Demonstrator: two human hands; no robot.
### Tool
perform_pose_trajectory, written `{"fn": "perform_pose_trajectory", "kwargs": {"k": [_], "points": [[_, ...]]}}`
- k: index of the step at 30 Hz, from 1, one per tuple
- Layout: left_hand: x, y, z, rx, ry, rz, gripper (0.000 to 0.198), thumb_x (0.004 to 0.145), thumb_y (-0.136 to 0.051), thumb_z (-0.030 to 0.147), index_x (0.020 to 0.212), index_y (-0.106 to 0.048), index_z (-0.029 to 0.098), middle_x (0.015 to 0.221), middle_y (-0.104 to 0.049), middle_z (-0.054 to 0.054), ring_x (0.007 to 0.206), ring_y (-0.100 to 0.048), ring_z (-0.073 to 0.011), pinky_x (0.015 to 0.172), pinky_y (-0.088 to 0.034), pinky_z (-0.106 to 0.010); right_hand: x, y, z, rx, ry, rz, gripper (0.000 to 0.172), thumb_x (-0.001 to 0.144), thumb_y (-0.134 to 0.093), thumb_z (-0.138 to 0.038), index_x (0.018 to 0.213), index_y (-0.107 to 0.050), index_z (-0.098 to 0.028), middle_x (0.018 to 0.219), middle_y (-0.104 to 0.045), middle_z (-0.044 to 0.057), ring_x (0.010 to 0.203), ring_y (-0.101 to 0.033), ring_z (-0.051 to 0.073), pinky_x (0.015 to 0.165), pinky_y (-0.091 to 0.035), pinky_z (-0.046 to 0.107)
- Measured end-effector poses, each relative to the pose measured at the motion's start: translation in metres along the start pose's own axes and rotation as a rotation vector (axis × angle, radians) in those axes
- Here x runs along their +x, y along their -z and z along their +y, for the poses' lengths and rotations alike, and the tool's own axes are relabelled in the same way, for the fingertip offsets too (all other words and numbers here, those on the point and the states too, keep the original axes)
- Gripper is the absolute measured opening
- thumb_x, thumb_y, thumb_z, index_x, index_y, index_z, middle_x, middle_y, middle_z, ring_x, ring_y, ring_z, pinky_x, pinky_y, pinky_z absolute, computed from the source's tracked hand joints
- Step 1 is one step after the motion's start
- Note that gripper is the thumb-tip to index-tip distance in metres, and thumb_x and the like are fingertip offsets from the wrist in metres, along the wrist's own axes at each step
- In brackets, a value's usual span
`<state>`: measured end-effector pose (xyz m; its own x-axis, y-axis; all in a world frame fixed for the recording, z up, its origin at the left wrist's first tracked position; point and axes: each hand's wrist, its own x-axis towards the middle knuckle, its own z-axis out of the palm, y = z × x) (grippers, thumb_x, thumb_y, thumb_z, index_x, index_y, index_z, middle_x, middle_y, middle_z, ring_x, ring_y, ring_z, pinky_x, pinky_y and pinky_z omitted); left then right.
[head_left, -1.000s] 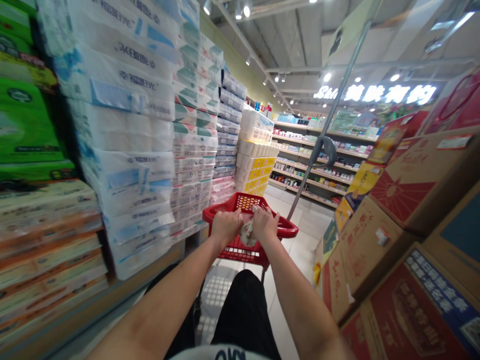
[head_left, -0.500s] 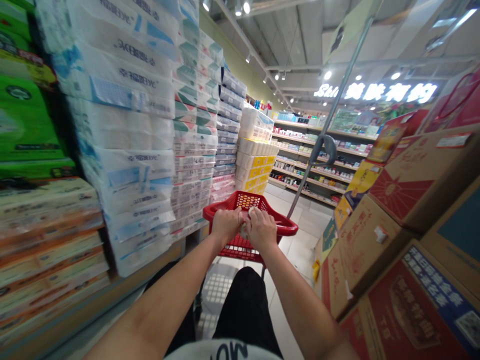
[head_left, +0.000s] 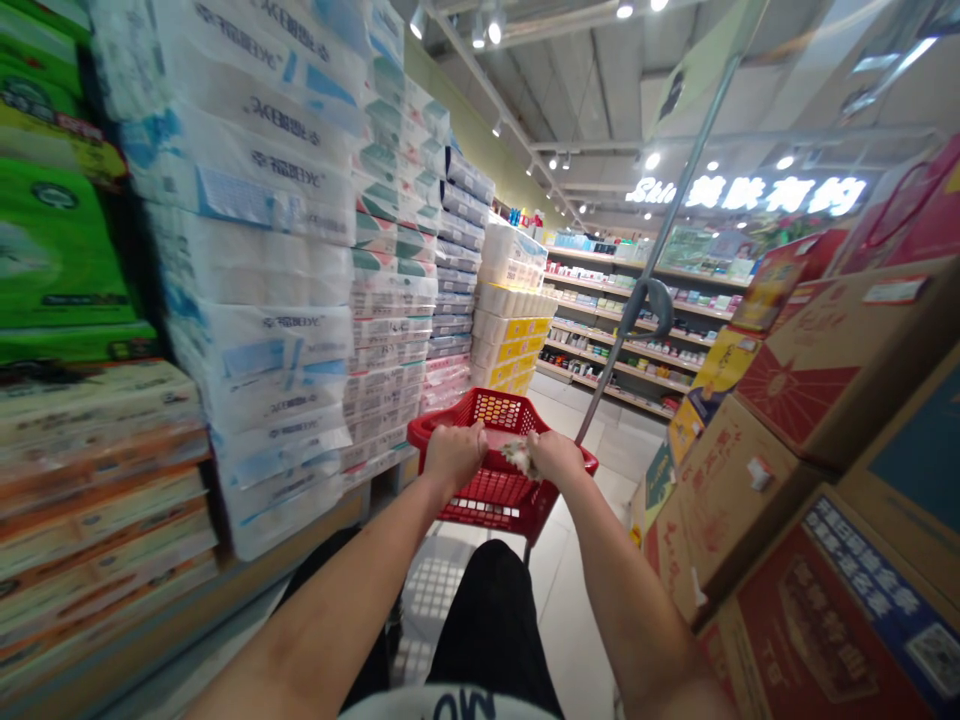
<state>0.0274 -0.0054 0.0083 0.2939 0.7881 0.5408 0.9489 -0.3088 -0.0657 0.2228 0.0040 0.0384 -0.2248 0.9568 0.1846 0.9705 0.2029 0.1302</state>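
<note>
A red shopping cart [head_left: 517,512] stands in front of me, its basket holed like a grid. My left hand [head_left: 455,458] is closed on the left part of its handle [head_left: 495,438]. At the right part of the handle, my right hand [head_left: 557,458] is closed around a crumpled whitish wad [head_left: 517,457], like a tissue or thin cloth. The wad sticks out on the left side of that hand, against the handle. Whether the right fingers also grip the bar is hidden.
Tall stacks of paper packs [head_left: 277,250] line the left side. Cardboard boxes [head_left: 825,350] are piled on the right. A slanted metal pole [head_left: 637,290] rises just beyond the cart's right side. Stocked shelves [head_left: 622,330] stand farther ahead across the tiled floor.
My right hand has moved right along the handle, away from my left hand, and the whitish wad has gone with it. My left hand stays at about the same spot.
</note>
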Motion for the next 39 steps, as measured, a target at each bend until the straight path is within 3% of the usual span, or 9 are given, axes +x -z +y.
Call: {"fn": "perform_pose_trajectory", "kwargs": {"k": [4,7,11,15,25,28,31,34,39], "points": [[0.000,0.000,0.000,-0.009,0.025,0.016,0.038,0.096,-0.029,0.025,0.117,-0.058,0.012,0.088,-0.070,-0.015,0.084,-0.067,-0.0264,0.073,-0.042,-0.038,-0.003,0.001,0.004,0.018,0.059,0.011,0.029,0.095,-0.040,-0.028,0.116,-0.060,-0.021,0.104,-0.069,0.012,0.097,-0.065,0.025,0.079,-0.047,0.036],[0.001,-0.002,-0.003,-0.030,0.045,0.020,0.039,0.097,-0.028,0.026,0.117,-0.059,0.013,0.088,-0.071,-0.015,0.082,-0.067,-0.0260,0.073,-0.041,-0.038,-0.008,0.003,0.010,0.170,0.047,-0.045,0.038,0.096,-0.039,-0.049,0.105,-0.065,-0.023,0.100,-0.070,0.008,0.091,-0.066,0.022,0.074,-0.047,0.030],[0.002,-0.004,-0.006,-0.051,0.062,0.020,0.040,0.097,-0.029,0.029,0.114,-0.060,0.012,0.089,-0.071,-0.015,0.080,-0.066,-0.0247,0.073,-0.039,-0.037,-0.011,0.004,0.016,0.358,0.046,-0.101,0.051,0.073,-0.059,-0.071,0.095,-0.067,-0.025,0.089,-0.071,0.001,0.078,-0.065,0.019,0.064,-0.045,0.026],[0.002,-0.004,-0.009,-0.067,0.080,0.019,0.045,0.098,-0.025,0.033,0.116,-0.060,0.011,0.089,-0.072,-0.016,0.081,-0.066,-0.0228,0.074,-0.038,-0.035,-0.012,-0.002,0.012,0.252,0.013,-0.049,0.061,0.054,-0.074,-0.068,0.099,-0.065,-0.027,0.088,-0.071,0.002,0.076,-0.065,0.022,0.058,-0.045,0.029],[0.005,-0.001,-0.013,-0.057,0.081,-0.037,0.045,0.097,-0.024,0.032,0.124,-0.058,0.018,0.094,-0.073,-0.011,0.088,-0.068,-0.0220,0.080,-0.042,-0.036,-0.018,-0.001,0.012,0.303,0.081,-0.057,0.053,0.061,-0.074,-0.059,0.102,-0.063,-0.028,0.089,-0.070,0.000,0.076,-0.065,0.021,0.062,-0.045,0.029],[0.005,-0.002,-0.014,-0.059,0.078,-0.028,0.046,0.098,-0.022,0.033,0.122,-0.059,0.018,0.092,-0.073,-0.011,0.088,-0.068,-0.0223,0.080,-0.043,-0.036,-0.020,-0.002,0.014,0.326,0.063,-0.032,0.070,0.061,-0.073,-0.063,0.120,-0.057,-0.029,0.097,-0.069,0.001,0.084,-0.064,0.023,0.069,-0.046,0.031],[0.006,-0.003,-0.015,-0.056,0.066,-0.018,0.045,0.097,-0.023,0.032,0.123,-0.058,0.018,0.091,-0.074,-0.011,0.086,-0.069,-0.0229,0.079,-0.043,-0.037,-0.022,-0.003,0.014,0.308,0.045,-0.034,0.095,0.063,-0.073,-0.063,0.143,-0.036,-0.027,0.117,-0.064,0.007,0.101,-0.062,0.027,0.078,-0.046,0.034],[0.006,-0.005,-0.017,-0.057,0.056,-0.009,0.044,0.098,-0.024,0.031,0.121,-0.059,0.018,0.089,-0.074,-0.011,0.086,-0.069,-0.0228,0.079,-0.043,-0.036,-0.027,-0.001,0.014,0.253,0.093,-0.059,0.096,0.072,-0.070,-0.051,0.150,-0.022,-0.023,0.135,-0.053,0.012,0.114,-0.055,0.029,0.085,-0.044,0.035],[0.007,-0.006,-0.017,-0.051,0.043,0.009,0.045,0.098,-0.023,0.032,0.118,-0.060,0.018,0.088,-0.073,-0.010,0.086,-0.069,-0.0234,0.078,-0.043,-0.036,-0.042,0.005,0.015,0.069,0.096,-0.073,0.083,0.074,-0.063,-0.016,0.148,-0.027,-0.023,0.138,-0.049,0.015,0.116,-0.054,0.030,0.095,-0.041,0.044]]}}
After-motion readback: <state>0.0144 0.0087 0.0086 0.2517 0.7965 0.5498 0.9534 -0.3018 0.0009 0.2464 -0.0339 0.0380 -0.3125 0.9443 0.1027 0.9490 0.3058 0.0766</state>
